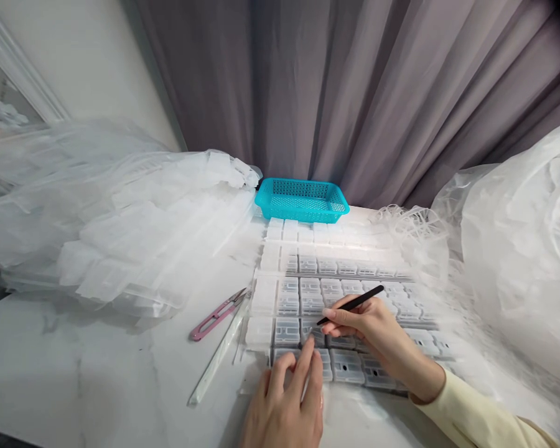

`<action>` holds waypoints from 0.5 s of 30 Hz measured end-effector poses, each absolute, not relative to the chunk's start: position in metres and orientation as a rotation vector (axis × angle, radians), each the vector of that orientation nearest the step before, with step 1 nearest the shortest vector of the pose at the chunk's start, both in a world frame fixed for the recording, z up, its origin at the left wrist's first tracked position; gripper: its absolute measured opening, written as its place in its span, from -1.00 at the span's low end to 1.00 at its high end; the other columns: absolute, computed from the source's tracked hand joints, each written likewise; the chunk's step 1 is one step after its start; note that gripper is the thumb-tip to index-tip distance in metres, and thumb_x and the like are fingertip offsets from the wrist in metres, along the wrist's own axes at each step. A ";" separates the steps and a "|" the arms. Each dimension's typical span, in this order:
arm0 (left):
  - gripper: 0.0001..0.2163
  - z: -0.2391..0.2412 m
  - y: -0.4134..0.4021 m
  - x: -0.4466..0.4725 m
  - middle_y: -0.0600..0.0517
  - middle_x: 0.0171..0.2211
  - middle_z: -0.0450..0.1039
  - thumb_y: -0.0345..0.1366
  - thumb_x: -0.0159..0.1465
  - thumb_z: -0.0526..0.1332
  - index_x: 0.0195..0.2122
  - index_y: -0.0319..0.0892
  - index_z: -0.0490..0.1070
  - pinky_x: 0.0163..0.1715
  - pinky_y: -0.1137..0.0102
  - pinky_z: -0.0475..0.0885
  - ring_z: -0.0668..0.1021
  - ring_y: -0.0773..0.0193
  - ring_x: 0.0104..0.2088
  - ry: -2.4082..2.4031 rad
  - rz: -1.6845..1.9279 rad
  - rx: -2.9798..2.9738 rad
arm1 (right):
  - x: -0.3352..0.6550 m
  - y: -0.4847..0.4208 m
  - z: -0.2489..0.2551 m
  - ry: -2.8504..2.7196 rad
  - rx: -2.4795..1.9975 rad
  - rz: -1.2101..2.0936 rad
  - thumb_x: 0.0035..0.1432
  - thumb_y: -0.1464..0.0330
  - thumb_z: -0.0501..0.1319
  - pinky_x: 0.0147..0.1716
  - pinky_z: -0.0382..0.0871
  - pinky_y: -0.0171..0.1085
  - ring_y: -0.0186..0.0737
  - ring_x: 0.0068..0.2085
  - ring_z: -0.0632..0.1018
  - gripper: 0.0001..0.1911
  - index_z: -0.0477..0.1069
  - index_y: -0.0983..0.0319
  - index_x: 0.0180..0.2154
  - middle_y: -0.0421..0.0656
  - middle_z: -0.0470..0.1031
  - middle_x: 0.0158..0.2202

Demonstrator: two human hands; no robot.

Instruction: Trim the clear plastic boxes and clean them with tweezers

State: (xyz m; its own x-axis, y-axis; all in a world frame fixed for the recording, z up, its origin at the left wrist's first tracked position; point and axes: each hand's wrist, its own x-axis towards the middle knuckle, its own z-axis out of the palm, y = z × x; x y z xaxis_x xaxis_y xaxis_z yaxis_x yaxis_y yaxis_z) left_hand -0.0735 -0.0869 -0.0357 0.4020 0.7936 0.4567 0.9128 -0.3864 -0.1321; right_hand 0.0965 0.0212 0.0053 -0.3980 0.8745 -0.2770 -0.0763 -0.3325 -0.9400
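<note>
My right hand [361,323] grips a slim black pen-shaped tool [357,302] between thumb and fingers. Its narrow tip points down and left, at a small clear plastic box in the second row from the front. My left hand [287,398] lies over the front row with its fingers apart; the tip of one finger reaches that same box. Several rows of these lidded boxes [287,331] cover the middle of the table. Dark dots show in some front boxes, such as one box [348,366] right of my left hand. Part of the rows is hidden under my hands.
Pink thread snips [217,316] and a thin white wrapped stick [219,354] lie on the marbled table [107,367]. Behind the rows stands a turquoise basket [303,214]. A plastic bag of white pieces [140,230] bulges at left, another bag [508,249] at right, near tangled clear strips [415,230].
</note>
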 end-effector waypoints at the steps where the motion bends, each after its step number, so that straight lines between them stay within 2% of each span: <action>1: -0.67 -0.035 -0.086 -0.073 0.06 0.12 0.41 -0.42 0.30 0.02 0.05 -0.21 0.39 -0.32 0.38 0.46 0.48 0.21 -0.14 -1.481 -0.452 -2.310 | 0.095 0.019 0.006 -1.207 -1.118 1.783 -0.06 0.20 0.44 -0.33 0.53 -0.37 -0.25 -0.39 0.62 -0.71 0.54 0.31 -0.44 -0.10 0.62 -0.47; 10: -0.67 -0.030 -0.083 -0.071 -0.03 0.06 0.45 -0.34 0.24 0.11 0.03 -0.20 0.35 -0.31 0.30 0.48 0.48 0.15 -0.15 -1.537 -0.417 -2.374 | 0.084 0.008 -0.001 -1.290 -1.063 1.542 -0.08 0.20 0.44 -0.36 0.57 -0.29 -0.18 -0.42 0.63 -0.74 0.57 0.28 -0.46 -0.13 0.61 -0.52; 15: -0.68 -0.026 -0.083 -0.070 -0.03 0.07 0.44 -0.34 0.23 0.13 0.01 -0.18 0.35 -0.30 0.31 0.47 0.48 0.15 -0.14 -1.546 -0.442 -2.373 | 0.086 0.007 -0.001 -1.330 -1.030 1.394 -0.02 0.22 0.41 -0.36 0.58 -0.27 -0.16 -0.42 0.63 -0.78 0.57 0.26 -0.46 -0.13 0.61 -0.50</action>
State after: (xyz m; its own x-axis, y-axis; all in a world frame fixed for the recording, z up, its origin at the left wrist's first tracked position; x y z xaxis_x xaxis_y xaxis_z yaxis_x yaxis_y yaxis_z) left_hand -0.0701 -0.0833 -0.0257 0.3827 0.8343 0.3969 0.9180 -0.3916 -0.0621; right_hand 0.0862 0.0066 -0.0006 -0.2255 0.9740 0.0239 -0.0694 0.0084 -0.9976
